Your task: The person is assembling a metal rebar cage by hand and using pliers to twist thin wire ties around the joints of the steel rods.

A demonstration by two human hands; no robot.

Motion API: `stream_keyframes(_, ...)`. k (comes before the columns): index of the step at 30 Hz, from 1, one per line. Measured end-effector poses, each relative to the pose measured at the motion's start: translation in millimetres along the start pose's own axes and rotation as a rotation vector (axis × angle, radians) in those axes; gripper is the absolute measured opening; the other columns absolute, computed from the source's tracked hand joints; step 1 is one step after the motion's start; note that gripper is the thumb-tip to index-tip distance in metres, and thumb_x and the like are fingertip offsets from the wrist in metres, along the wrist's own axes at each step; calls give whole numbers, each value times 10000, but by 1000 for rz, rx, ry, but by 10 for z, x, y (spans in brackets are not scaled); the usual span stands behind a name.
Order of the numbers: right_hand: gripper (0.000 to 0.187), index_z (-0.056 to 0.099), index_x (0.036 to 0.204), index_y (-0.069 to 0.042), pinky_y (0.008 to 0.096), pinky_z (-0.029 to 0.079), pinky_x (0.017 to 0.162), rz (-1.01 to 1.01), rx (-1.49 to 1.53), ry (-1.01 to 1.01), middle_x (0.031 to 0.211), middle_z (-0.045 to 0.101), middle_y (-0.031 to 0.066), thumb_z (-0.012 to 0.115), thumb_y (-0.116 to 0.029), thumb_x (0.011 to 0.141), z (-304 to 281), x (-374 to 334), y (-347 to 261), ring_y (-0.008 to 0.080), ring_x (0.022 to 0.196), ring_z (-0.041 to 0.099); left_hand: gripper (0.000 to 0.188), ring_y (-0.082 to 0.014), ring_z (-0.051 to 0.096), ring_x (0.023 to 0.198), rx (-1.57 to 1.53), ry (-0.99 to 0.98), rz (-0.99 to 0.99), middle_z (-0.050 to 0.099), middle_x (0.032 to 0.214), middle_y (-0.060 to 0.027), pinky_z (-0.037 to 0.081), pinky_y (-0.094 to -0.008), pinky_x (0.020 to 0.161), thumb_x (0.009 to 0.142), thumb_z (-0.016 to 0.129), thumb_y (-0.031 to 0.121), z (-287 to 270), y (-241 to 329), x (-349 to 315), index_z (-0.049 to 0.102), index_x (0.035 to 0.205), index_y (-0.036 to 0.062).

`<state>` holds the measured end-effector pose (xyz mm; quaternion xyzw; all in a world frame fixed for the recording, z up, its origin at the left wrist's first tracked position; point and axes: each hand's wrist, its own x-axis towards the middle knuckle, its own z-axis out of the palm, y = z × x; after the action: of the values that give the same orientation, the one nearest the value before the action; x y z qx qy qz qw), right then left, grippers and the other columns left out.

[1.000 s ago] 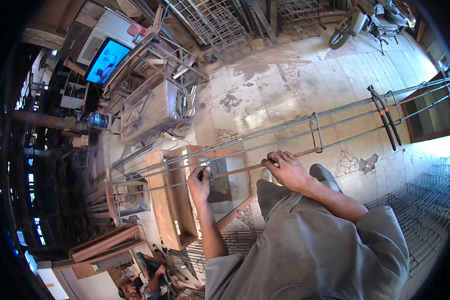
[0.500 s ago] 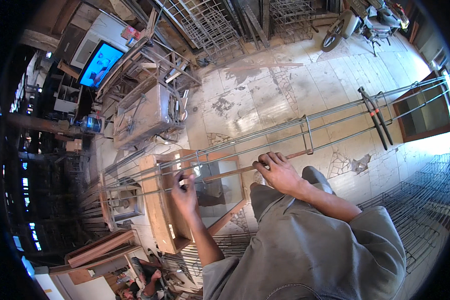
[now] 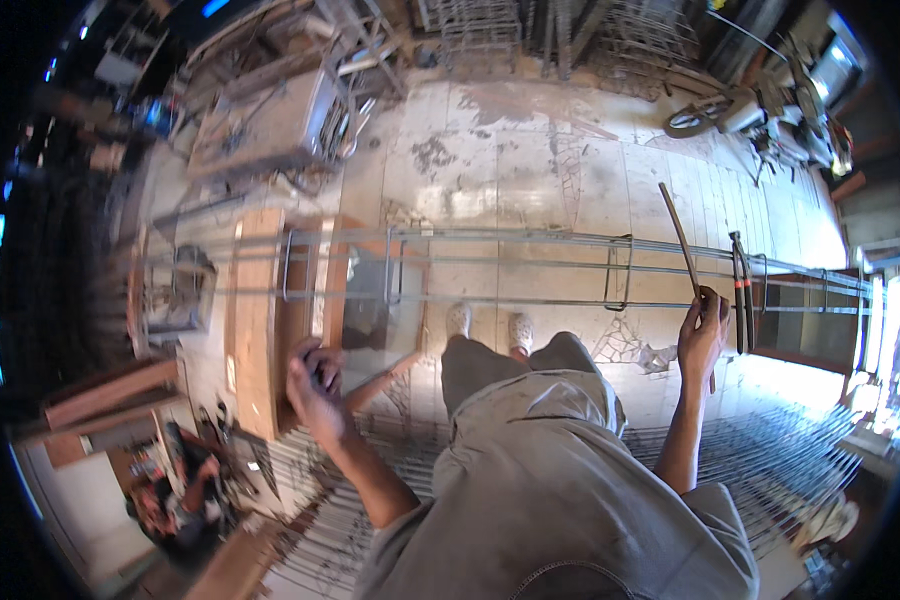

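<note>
A long cage of thin steel bars [image 3: 530, 265] runs from left to right in front of me, with rectangular stirrups [image 3: 618, 270] spaced around it. My right hand [image 3: 705, 335] is closed around a thin brown stick [image 3: 680, 235], which points up and away over the bars. Just right of that hand, pincers with dark handles [image 3: 742, 300] hang on the cage. My left hand [image 3: 318, 385] is on the near side of the cage, apart from it, fingers curled and blurred; whatever they hold is hidden.
Under the cage's left part stands a wooden frame [image 3: 255, 330]. Steel mesh [image 3: 770, 450] lies at right. Another person [image 3: 180, 490] is at lower left. A cluttered bench [image 3: 260, 125] and a motorcycle [image 3: 760, 110] are farther off.
My right hand has moved right, lifting the stick from along the bars to a steep slant beside the pincers. The left hand has drawn back from the cage. The view has turned.
</note>
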<state>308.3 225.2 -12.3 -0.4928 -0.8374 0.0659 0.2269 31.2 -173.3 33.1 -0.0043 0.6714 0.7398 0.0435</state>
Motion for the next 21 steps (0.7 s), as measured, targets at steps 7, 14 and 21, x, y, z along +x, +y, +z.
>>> stream_keyframes(7, 216, 619, 1137, -86, 470, 471, 857, 62, 27, -130, 1072, 625, 147, 588, -188, 949, 207, -43, 189, 324, 1028, 607, 481, -80, 430, 651, -280, -173, -156, 576, 779, -50, 336, -224, 602, 1013, 479, 439, 536, -126, -151, 523, 1220, 7)
stream_keyframes(14, 274, 637, 1146, -26, 463, 444, 950, 24, 63, 205, 1140, 611, 173, 639, -182, 921, -82, -156, -653, 344, 1079, 584, 439, -102, 464, 791, -528, -459, -244, 609, 966, -117, 394, -245, 737, 1025, 476, 385, 463, -54, -69, 550, 1129, -35)
stream_keyframes(21, 481, 518, 1270, -21, 414, 466, 959, -255, 838, -841, 1197, 612, 176, 723, -99, 843, -176, -1105, -2921, 342, 1150, 590, 608, -217, 574, 1104, -409, -620, -202, 614, 1192, -175, 452, -331, 908, 1047, 322, 482, 323, -31, 77, 538, 1270, -41)
